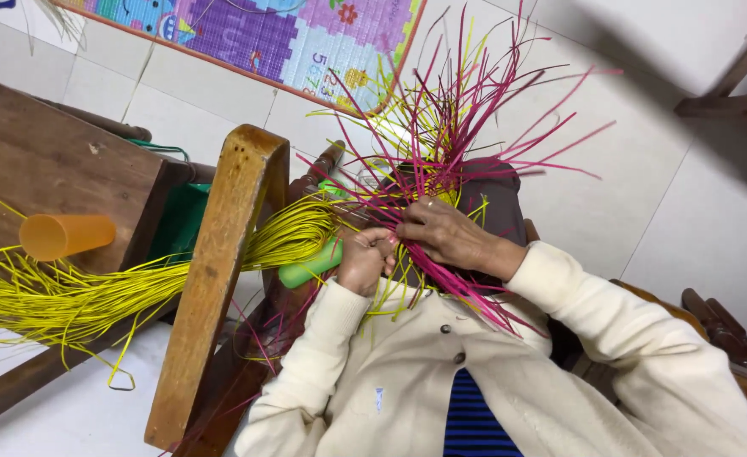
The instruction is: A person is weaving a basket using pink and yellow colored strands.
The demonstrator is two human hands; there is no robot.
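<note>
Pink strips (475,127) fan out far from the lap, crossing yellow strips (77,296) trailing left past a wooden chair (221,254). Left hand (365,258) pinches strands closed; right hand (445,235) presses down, fingers curled. Risk: loose ends may slip, unravelling the weave.

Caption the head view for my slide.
Both hands, left and right, work pink and yellow strands on the lap.

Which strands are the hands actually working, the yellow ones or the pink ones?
The pink strands, fanning upward from under the right hand and left hand. The big yellow bundle lies apart, draped leftward past the wooden chair frame.
</note>
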